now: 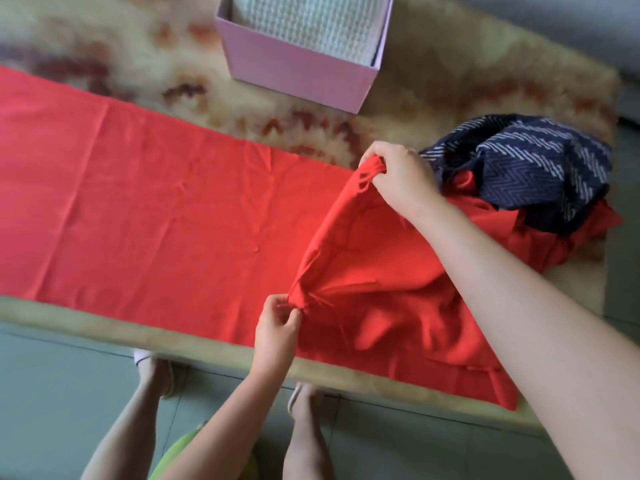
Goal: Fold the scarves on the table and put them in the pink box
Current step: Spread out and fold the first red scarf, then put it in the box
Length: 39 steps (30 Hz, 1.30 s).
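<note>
A long red scarf [156, 209] lies spread flat across the table from the left edge to the middle. Its right end is lifted and bunched. My left hand [278, 329] pinches the near corner of that end close to the table's front edge. My right hand [398, 176] grips the far corner, raised above the cloth. The pink box [298, 67] stands at the back centre, with a folded white knitted scarf [311, 22] inside. A crumpled navy scarf with a white zigzag pattern [540, 171] lies at the right, on top of more red cloth.
The table [242, 109] has a beige and rust mottled top; its front edge [138, 336] runs diagonally below the scarf. Grey-green floor tiles [52, 393] lie beneath, with the person's legs and feet at the table's front.
</note>
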Available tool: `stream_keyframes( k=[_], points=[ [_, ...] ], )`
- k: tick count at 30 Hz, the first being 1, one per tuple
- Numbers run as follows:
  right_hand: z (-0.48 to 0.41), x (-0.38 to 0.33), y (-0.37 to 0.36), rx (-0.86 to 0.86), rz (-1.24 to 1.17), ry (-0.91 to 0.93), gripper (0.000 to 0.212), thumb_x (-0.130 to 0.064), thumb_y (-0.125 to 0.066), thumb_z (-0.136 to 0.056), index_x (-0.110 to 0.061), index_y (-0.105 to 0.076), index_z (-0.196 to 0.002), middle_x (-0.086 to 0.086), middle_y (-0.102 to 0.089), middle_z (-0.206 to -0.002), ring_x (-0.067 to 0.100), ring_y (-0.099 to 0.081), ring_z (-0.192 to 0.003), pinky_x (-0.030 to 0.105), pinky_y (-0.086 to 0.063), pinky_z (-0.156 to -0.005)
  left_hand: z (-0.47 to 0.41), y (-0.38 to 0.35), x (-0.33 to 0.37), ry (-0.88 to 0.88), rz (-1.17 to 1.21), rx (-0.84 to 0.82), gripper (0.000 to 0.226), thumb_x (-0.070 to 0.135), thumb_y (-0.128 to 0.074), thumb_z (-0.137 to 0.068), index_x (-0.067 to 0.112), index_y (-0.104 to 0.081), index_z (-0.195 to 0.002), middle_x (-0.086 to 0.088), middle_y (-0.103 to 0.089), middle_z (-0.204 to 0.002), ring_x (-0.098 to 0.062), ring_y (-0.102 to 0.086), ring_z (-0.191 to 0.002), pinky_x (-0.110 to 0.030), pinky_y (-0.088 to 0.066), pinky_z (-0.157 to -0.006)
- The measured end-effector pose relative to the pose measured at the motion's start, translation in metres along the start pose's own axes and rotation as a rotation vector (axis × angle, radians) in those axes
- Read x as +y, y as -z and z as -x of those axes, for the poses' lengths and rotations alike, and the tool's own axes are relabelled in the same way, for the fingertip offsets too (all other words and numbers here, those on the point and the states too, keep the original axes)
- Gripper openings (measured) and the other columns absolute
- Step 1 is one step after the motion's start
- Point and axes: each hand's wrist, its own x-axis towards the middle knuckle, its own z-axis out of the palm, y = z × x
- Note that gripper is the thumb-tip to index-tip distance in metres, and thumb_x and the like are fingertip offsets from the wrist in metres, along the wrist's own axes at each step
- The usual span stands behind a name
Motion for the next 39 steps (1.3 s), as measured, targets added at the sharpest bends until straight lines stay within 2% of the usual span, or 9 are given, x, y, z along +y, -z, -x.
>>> stream_keyframes(
  k=[3, 8, 11, 16, 19, 22, 27, 33, 39],
  points=[
    [-0.010, -0.023, -0.014, -0.029, 0.025, 0.001, 0.032, -0.005, -0.050, -0.077, -0.024, -0.065, -0.097, 0.004, -0.068, -0.095, 0.029, -0.060, -0.094, 0.028, -0.037, -0.067, -0.010, 0.023, 0.002, 0.007, 0.128, 0.023, 0.025, 0.000, -0.045, -0.092, 0.022, -0.040, -0.103, 0.000, -0.052, -0.071, -0.012, -0.037, -0.051, -0.020, -0.032, -0.046],
    [-0.024, -0.055, -0.031, -0.089, 0.002, 0.008, 0.029, -0.005, -0.049, -0.077, -0.026, -0.064, -0.090, 0.007, -0.068, -0.091, 0.030, -0.061, -0.090, 0.032, -0.049, -0.073, -0.029, 0.055, 0.007, 0.009, 0.138, 0.022, 0.029, 0.000, -0.039, -0.092, 0.020, -0.054, -0.077, 0.004, -0.049, -0.068, -0.012, -0.037, -0.059, -0.021, -0.032, -0.052],
    [-0.032, -0.078, -0.035, -0.107, 0.043, 0.029, 0.030, -0.006, -0.048, -0.079, -0.024, -0.066, -0.096, 0.007, -0.068, -0.093, 0.030, -0.060, -0.091, 0.030, -0.045, -0.070, -0.032, 0.068, 0.014, 0.117, 0.216, 0.069, 0.007, 0.019, -0.061, -0.089, 0.018, -0.057, -0.083, 0.009, -0.056, -0.076, -0.009, -0.049, -0.070, -0.018, -0.040, -0.064],
    [-0.048, -0.118, -0.042, -0.127, 0.073, 0.100, 0.026, -0.009, -0.050, -0.080, -0.025, -0.066, -0.095, 0.007, -0.069, -0.095, 0.032, -0.060, -0.095, 0.033, -0.045, -0.075, -0.034, 0.075, 0.011, 0.088, 0.031, 0.052, 0.050, 0.031, -0.088, -0.060, 0.018, -0.048, -0.087, 0.002, -0.054, -0.087, -0.010, -0.053, -0.076, -0.017, -0.040, -0.066],
    [-0.058, -0.136, -0.046, -0.147, 0.117, 0.151, 0.022, -0.015, -0.052, -0.084, -0.023, -0.065, -0.100, 0.009, -0.069, -0.101, 0.032, -0.058, -0.102, 0.034, -0.043, -0.078, -0.026, 0.066, 0.011, 0.036, -0.101, 0.054, 0.058, 0.028, -0.085, -0.063, 0.016, -0.042, -0.100, 0.004, -0.045, -0.102, -0.012, -0.049, -0.086, -0.020, -0.037, -0.071],
    [-0.063, -0.140, -0.050, -0.168, 0.151, 0.148, 0.018, -0.019, -0.054, -0.088, -0.022, -0.064, -0.102, 0.009, -0.068, -0.105, 0.032, -0.058, -0.105, 0.034, -0.042, -0.080, -0.021, 0.058, 0.016, 0.004, -0.158, 0.153, 0.042, 0.012, -0.066, -0.076, 0.022, -0.037, -0.105, 0.009, -0.045, -0.106, -0.019, -0.055, -0.091, -0.029, -0.037, -0.069],
    [-0.062, -0.132, -0.056, -0.205, 0.152, 0.119, 0.010, -0.021, -0.056, -0.087, -0.025, -0.063, -0.092, 0.005, -0.069, -0.097, 0.032, -0.059, -0.099, 0.033, -0.041, -0.078, -0.029, 0.074, 0.018, 0.102, -0.004, 0.174, 0.036, -0.002, -0.046, -0.079, 0.024, -0.039, -0.102, 0.010, -0.055, -0.082, -0.022, -0.055, -0.075, -0.032, -0.038, -0.064],
    [-0.062, -0.140, -0.053, -0.209, 0.151, 0.137, 0.011, -0.021, -0.055, -0.087, -0.027, -0.063, -0.091, 0.003, -0.069, -0.094, 0.030, -0.060, -0.097, 0.030, -0.038, -0.074, -0.040, 0.111, 0.007, -0.063, 0.020, -0.023, 0.037, -0.014, -0.041, -0.070, 0.022, -0.048, -0.068, 0.010, -0.044, -0.058, -0.004, -0.033, -0.049, -0.017, -0.027, -0.049],
    [-0.069, -0.180, -0.058, -0.177, 0.114, 0.184, 0.013, -0.023, -0.054, -0.091, -0.023, -0.065, -0.099, 0.004, -0.068, -0.096, 0.030, -0.058, -0.097, 0.031, -0.038, -0.075, -0.049, 0.153, 0.005, 0.122, 0.212, 0.166, 0.032, -0.006, -0.041, -0.084, 0.016, -0.059, -0.069, 0.003, -0.047, -0.056, -0.008, -0.036, -0.047, -0.019, -0.027, -0.042]
  ],
)
